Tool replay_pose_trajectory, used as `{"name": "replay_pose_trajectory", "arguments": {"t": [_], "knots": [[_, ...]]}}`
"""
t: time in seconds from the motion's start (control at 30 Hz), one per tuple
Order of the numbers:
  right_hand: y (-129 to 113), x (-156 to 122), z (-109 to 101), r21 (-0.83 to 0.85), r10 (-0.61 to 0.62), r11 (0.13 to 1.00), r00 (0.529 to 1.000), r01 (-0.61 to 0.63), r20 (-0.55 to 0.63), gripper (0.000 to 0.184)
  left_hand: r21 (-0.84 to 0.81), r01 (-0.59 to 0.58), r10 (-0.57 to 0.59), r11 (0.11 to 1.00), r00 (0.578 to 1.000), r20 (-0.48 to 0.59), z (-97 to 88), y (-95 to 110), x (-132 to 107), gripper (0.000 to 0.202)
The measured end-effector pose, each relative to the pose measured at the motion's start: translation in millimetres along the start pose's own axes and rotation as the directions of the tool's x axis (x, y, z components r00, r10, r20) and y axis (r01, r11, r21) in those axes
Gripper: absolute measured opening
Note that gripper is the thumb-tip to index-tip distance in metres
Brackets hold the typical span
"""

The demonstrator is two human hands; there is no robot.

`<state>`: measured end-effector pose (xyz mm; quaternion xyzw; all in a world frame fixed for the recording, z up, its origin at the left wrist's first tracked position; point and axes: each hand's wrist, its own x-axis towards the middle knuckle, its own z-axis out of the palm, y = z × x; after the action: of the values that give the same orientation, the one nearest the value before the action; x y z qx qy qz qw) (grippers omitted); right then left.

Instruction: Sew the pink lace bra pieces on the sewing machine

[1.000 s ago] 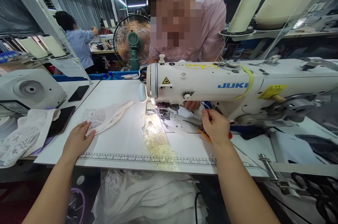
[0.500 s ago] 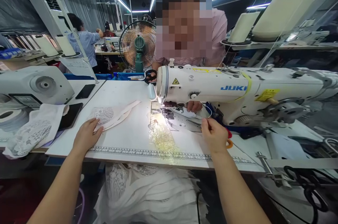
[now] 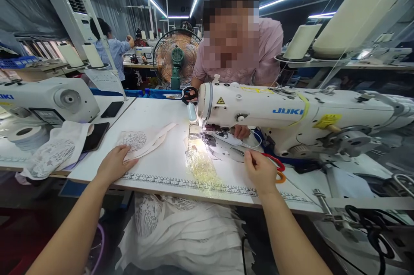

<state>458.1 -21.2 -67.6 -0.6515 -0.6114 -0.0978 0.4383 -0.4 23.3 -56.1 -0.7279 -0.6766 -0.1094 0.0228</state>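
Note:
My left hand (image 3: 117, 165) lies with fingers stretched out on the edge of a pale fabric piece with a lace pattern (image 3: 134, 140), flat on the white sewing table (image 3: 155, 160). My right hand (image 3: 262, 172) is closed in a pinch at the right of the needle area; what it holds, if anything, is hidden. Scissors with red and orange handles (image 3: 280, 177) lie under and beside it, blades pointing left. Between my hands, a strip of clear yellowish film (image 3: 202, 165) runs from the lit needle area of the JUKI sewing machine (image 3: 252, 104) to the table's front edge.
A co-worker (image 3: 268, 50) leans over behind the machine, one hand (image 3: 241, 131) under its arm and another by black-handled scissors (image 3: 190, 93). White gathered fabric (image 3: 184, 236) hangs below the table edge. At left are a second machine (image 3: 64, 100), phones and a tape roll (image 3: 27, 137).
The view has shifted, moving the scene slightly right. My right hand has moved a little left against the table, uncovering more of the red scissor handle. My left hand stays on the lace piece.

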Motion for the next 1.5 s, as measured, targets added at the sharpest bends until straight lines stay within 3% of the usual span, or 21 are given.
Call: {"name": "replay_pose_trajectory", "arguments": {"t": [0.2,0.33,0.53,0.63,0.73,0.9,1.03,1.1,1.2,1.37,1.5], "knots": [[-37,-68,-6,0.149,-0.151,0.981,0.969,0.123,0.196,0.036,-0.066,-0.071,0.07,0.995,0.997,-0.011,-6.1,-4,-56,0.064],[-45,-86,-5,0.179,-0.202,0.972,0.934,0.154,0.295,0.036,-0.139,-0.124,0.122,0.982,0.992,-0.027,-5.7,-9,-82,0.066],[-55,-65,-4,0.231,-0.279,0.952,0.881,0.202,0.381,0.034,-0.263,-0.139,0.141,0.955,0.99,-0.009,-7.5,-18,-97,0.06],[-81,-46,2,0.284,-0.375,0.921,0.805,0.266,0.46,0.028,-0.322,-0.135,0.151,0.937,0.988,0.024,-11.6,-24,-105,0.059],[-120,-24,23,0.325,-0.455,0.889,0.705,0.323,0.543,0.022,-0.381,-0.129,0.154,0.916,0.988,0.035,-14.0,-31,-109,0.054],[-183,9,84,0.354,-0.533,0.842,0.529,0.407,0.66,0.022,-0.428,-0.121,0.11,0.896,0.993,-0.05,-17.5,-40,-91,0.045],[-208,18,116,0.333,-0.516,0.842,0.453,0.425,0.726,0.034,-0.426,0.057,-0.131,0.903,0.981,-0.146,-21.6,-41,-59,0.057],[-209,16,120,0.316,-0.489,0.855,0.436,0.411,0.756,0.034,-0.386,0.191,-0.247,0.902,0.964,-0.098,-22.6,-39,-43,0.073],[-205,13,119,0.303,-0.456,0.873,0.422,0.382,0.784,0.032,-0.264,0.254,-0.257,0.93,0.966,0.024,-23.5,-31,-24,0.081],[-201,17,111,0.349,-0.484,0.866,0.422,0.358,0.767,0.029,-0.287,0.187,-0.156,0.94,0.98,0.126,-25.7,-11,-7,0.052],[-202,24,102,0.401,-0.52,0.852,0.463,0.337,0.718,0.027,-0.385,0.168,-0.15,0.907,0.986,0.077,-27.3,-3,1,0.043]]}}
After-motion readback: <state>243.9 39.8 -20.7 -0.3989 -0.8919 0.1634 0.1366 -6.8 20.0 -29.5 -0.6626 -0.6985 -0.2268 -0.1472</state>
